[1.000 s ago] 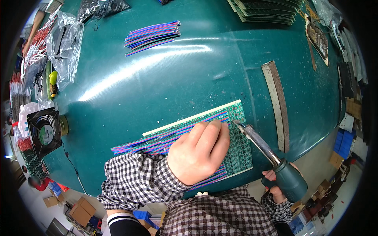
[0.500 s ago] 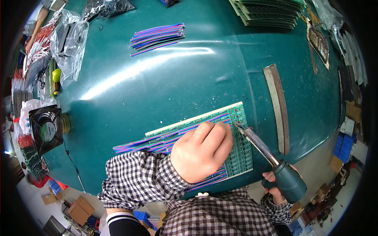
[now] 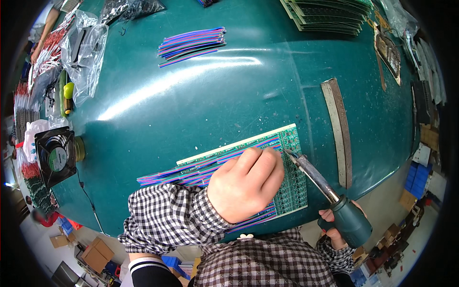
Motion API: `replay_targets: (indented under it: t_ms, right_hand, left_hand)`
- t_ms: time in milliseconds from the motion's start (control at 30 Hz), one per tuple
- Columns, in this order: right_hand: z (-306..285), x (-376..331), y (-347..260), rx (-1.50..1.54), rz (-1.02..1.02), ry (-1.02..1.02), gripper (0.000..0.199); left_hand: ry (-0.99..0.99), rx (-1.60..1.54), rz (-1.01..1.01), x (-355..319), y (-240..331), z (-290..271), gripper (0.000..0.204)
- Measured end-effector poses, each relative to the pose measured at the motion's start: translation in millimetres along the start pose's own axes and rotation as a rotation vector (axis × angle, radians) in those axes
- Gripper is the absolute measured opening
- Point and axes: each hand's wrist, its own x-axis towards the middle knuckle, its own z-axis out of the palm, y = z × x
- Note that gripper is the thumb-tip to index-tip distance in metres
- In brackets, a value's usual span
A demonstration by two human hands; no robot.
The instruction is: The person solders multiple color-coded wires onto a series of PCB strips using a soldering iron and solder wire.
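Note:
A green circuit board panel (image 3: 291, 189) with a pale edge strip lies on the table in front of me, covered in rows of small parts. Blue, red and dark wires (image 3: 165, 176) run across it and stick out past its left side. My left hand (image 3: 246, 184) rests over these wires, fingers curled together; the fingertips and whatever they pinch are hidden. From the right, my right hand (image 3: 337, 235) grips the green handle of a soldering iron (image 3: 353, 221). Its metal tip is at the board's upper right, just beside my left fingers.
A bundle of similar wires (image 3: 191, 45) lies farther back. Stacked circuit boards (image 3: 330, 16) stand at the far right, with a curved metal strip (image 3: 338, 134) nearer. On the left are a black fan (image 3: 56, 158), a clear plastic bag (image 3: 86, 57) and red-and-white wire bundles (image 3: 50, 55).
Almost nothing has moved. My left fingers have shifted very slightly, and the soldering iron stays beside them at the board.

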Motion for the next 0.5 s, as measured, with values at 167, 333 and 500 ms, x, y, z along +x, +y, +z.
replay_targets:
  t_ms: [167, 333, 500]
  right_hand:
    - [1.8, -2.0, 1.8, 0.011, -0.011, 0.025, 0.058]
    - [3.0, -4.3, 2.2, 0.027, 0.033, 0.047, 0.060]
    - [2.0, -5.4, 3.3, -0.012, 0.021, 0.043, 0.061]
  left_hand:
    - [0.004, 0.000, 0.004, 0.9, 0.4, -0.4, 0.032]
    - [0.001, -0.003, 0.001, 0.5, 0.6, 0.2, 0.031]
    - [0.000, 0.005, 0.002, 0.5, 0.7, 0.5, 0.031]
